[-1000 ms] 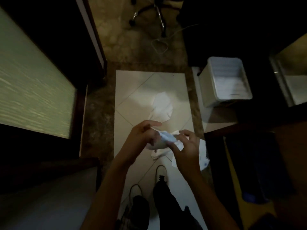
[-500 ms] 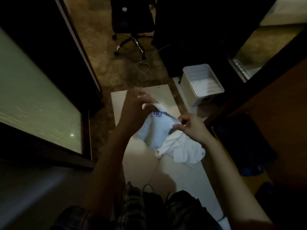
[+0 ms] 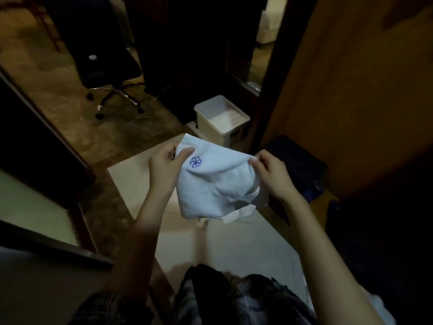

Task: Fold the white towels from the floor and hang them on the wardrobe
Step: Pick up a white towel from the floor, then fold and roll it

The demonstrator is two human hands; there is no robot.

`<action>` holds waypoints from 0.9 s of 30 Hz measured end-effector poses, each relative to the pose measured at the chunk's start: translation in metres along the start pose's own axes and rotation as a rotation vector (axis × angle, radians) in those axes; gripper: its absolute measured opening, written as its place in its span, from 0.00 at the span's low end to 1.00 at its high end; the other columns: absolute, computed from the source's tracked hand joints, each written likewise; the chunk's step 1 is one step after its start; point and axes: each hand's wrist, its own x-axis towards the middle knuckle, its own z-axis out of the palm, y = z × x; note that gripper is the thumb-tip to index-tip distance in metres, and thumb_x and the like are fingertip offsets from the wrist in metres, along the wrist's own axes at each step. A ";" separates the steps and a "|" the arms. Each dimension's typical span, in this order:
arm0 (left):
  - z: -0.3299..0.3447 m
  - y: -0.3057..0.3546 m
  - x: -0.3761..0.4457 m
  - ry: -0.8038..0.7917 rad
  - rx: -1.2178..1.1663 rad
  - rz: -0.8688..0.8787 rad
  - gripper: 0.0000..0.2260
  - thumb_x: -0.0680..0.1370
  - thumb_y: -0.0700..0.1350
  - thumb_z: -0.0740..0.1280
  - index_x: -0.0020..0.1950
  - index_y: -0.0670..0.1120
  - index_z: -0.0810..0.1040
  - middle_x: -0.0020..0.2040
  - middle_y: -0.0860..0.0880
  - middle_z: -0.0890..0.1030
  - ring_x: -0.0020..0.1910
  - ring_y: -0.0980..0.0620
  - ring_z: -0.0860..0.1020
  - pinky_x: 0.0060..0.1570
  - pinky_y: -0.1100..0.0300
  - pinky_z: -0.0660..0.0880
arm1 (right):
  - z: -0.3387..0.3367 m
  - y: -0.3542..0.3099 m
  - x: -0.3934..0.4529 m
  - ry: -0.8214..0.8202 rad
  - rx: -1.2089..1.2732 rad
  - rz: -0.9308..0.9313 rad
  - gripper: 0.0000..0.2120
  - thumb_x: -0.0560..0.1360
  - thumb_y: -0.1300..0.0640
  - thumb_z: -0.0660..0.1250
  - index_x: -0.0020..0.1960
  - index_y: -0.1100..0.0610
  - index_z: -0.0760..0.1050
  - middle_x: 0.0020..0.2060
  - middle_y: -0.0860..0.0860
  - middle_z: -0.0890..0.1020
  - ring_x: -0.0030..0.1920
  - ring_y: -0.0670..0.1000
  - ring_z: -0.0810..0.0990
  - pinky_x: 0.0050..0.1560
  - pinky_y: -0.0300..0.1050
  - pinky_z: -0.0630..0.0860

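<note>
A small white towel point(image 3: 218, 184) with a blue embroidered pinwheel mark hangs in the air in front of me, above the pale floor tiles. My left hand point(image 3: 164, 165) pinches its upper left corner, thumb on the front. My right hand point(image 3: 274, 174) pinches the upper right corner. The cloth sags between them, with loose folded layers bunched at its lower right edge. A brown wooden wardrobe panel point(image 3: 346, 90) rises on the right.
A white plastic bin point(image 3: 222, 120) stands on the floor beyond the towel. A black office chair point(image 3: 110, 71) with a cable by its wheels sits at the back left. A dark bundle point(image 3: 297, 165) lies at the wardrobe's foot. A frosted glass panel point(image 3: 30, 209) borders the left.
Both hands have lifted the towel from a bunched clump and moved apart, spreading it by its top corners. My view has tilted upward toward the chair and wardrobe.
</note>
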 end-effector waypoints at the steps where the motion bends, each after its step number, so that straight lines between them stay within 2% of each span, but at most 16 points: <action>1: 0.007 0.002 -0.004 0.005 -0.007 0.018 0.17 0.73 0.49 0.69 0.39 0.33 0.76 0.35 0.36 0.77 0.36 0.54 0.72 0.37 0.60 0.67 | -0.011 0.007 -0.014 0.039 0.017 -0.003 0.09 0.78 0.56 0.64 0.42 0.59 0.72 0.32 0.49 0.75 0.33 0.44 0.71 0.35 0.40 0.66; 3: 0.019 0.011 -0.009 0.021 -0.037 0.040 0.14 0.75 0.46 0.70 0.40 0.34 0.76 0.37 0.34 0.77 0.36 0.54 0.73 0.37 0.59 0.67 | -0.029 0.020 -0.038 0.027 0.030 -0.021 0.07 0.77 0.56 0.67 0.41 0.54 0.73 0.32 0.46 0.75 0.32 0.42 0.72 0.34 0.37 0.66; 4: 0.026 0.017 -0.012 0.022 -0.044 0.043 0.11 0.75 0.44 0.70 0.40 0.36 0.77 0.36 0.38 0.78 0.36 0.55 0.73 0.37 0.59 0.68 | -0.036 0.024 -0.049 -0.015 0.029 -0.018 0.07 0.77 0.56 0.67 0.40 0.50 0.73 0.32 0.45 0.75 0.32 0.41 0.72 0.34 0.36 0.66; 6: 0.040 0.030 -0.018 0.042 -0.069 0.034 0.07 0.76 0.43 0.69 0.38 0.46 0.78 0.33 0.51 0.78 0.35 0.59 0.73 0.38 0.60 0.69 | -0.046 0.034 -0.064 -0.109 0.000 0.038 0.09 0.77 0.56 0.67 0.39 0.46 0.73 0.32 0.44 0.75 0.33 0.40 0.72 0.34 0.34 0.65; 7: 0.047 0.037 -0.021 0.059 -0.092 0.020 0.08 0.76 0.43 0.69 0.37 0.50 0.77 0.32 0.53 0.77 0.35 0.60 0.73 0.38 0.60 0.70 | -0.050 0.040 -0.069 -0.142 -0.027 0.090 0.10 0.77 0.56 0.67 0.38 0.47 0.73 0.32 0.44 0.74 0.32 0.40 0.72 0.34 0.35 0.65; 9: 0.060 0.046 -0.023 0.105 -0.143 -0.014 0.10 0.77 0.42 0.69 0.37 0.52 0.75 0.33 0.53 0.76 0.35 0.58 0.73 0.40 0.59 0.70 | -0.058 0.048 -0.076 -0.171 -0.035 0.234 0.11 0.78 0.55 0.65 0.37 0.52 0.73 0.31 0.47 0.74 0.31 0.42 0.71 0.32 0.34 0.65; 13: 0.075 0.053 -0.023 0.173 -0.243 -0.038 0.09 0.78 0.44 0.68 0.38 0.52 0.74 0.35 0.51 0.77 0.37 0.55 0.76 0.40 0.59 0.73 | -0.071 0.062 -0.086 -0.063 0.056 0.397 0.14 0.81 0.57 0.61 0.37 0.58 0.72 0.28 0.49 0.71 0.24 0.40 0.69 0.25 0.30 0.64; 15: 0.079 0.057 -0.023 0.185 -0.273 -0.051 0.08 0.78 0.45 0.67 0.39 0.52 0.74 0.37 0.52 0.78 0.38 0.56 0.78 0.39 0.62 0.75 | -0.073 0.061 -0.088 -0.053 0.078 0.401 0.12 0.81 0.56 0.60 0.39 0.56 0.73 0.32 0.50 0.74 0.30 0.40 0.73 0.32 0.30 0.66; 16: 0.080 0.057 -0.023 0.173 -0.270 -0.055 0.07 0.78 0.46 0.66 0.41 0.51 0.75 0.37 0.52 0.78 0.39 0.56 0.78 0.39 0.64 0.76 | -0.073 0.061 -0.089 -0.047 0.085 0.385 0.10 0.81 0.55 0.61 0.42 0.56 0.73 0.35 0.50 0.77 0.35 0.43 0.75 0.38 0.34 0.69; 18: 0.082 0.057 -0.022 0.129 -0.230 -0.056 0.05 0.79 0.46 0.66 0.44 0.47 0.76 0.37 0.52 0.78 0.38 0.57 0.79 0.37 0.66 0.76 | -0.068 0.061 -0.088 -0.031 0.136 0.358 0.06 0.78 0.53 0.65 0.51 0.54 0.74 0.45 0.49 0.79 0.45 0.45 0.77 0.46 0.39 0.71; 20: 0.084 0.056 -0.020 0.075 -0.156 -0.034 0.06 0.78 0.46 0.66 0.43 0.47 0.75 0.37 0.52 0.78 0.37 0.56 0.78 0.36 0.65 0.74 | -0.062 0.055 -0.082 -0.056 0.173 0.349 0.23 0.73 0.48 0.71 0.65 0.51 0.69 0.55 0.47 0.76 0.55 0.45 0.76 0.53 0.39 0.72; 22: 0.085 0.055 -0.019 0.027 -0.091 -0.031 0.07 0.78 0.48 0.67 0.41 0.48 0.75 0.37 0.51 0.78 0.37 0.56 0.77 0.34 0.66 0.73 | -0.052 0.043 -0.073 -0.105 0.194 0.324 0.36 0.69 0.46 0.75 0.72 0.48 0.63 0.60 0.44 0.71 0.61 0.45 0.72 0.56 0.39 0.70; 24: 0.086 0.056 -0.021 -0.004 -0.056 -0.033 0.07 0.78 0.49 0.67 0.42 0.48 0.76 0.37 0.51 0.78 0.38 0.57 0.78 0.34 0.67 0.74 | -0.037 0.025 -0.065 -0.160 0.219 0.254 0.40 0.68 0.48 0.76 0.74 0.48 0.61 0.60 0.42 0.69 0.62 0.44 0.70 0.57 0.39 0.68; 27: 0.086 0.060 -0.022 -0.015 -0.026 -0.004 0.08 0.78 0.50 0.67 0.42 0.47 0.76 0.36 0.50 0.79 0.37 0.54 0.79 0.37 0.59 0.74 | -0.012 0.004 -0.059 -0.169 0.216 0.145 0.35 0.70 0.51 0.74 0.73 0.50 0.62 0.62 0.43 0.71 0.59 0.41 0.69 0.54 0.32 0.67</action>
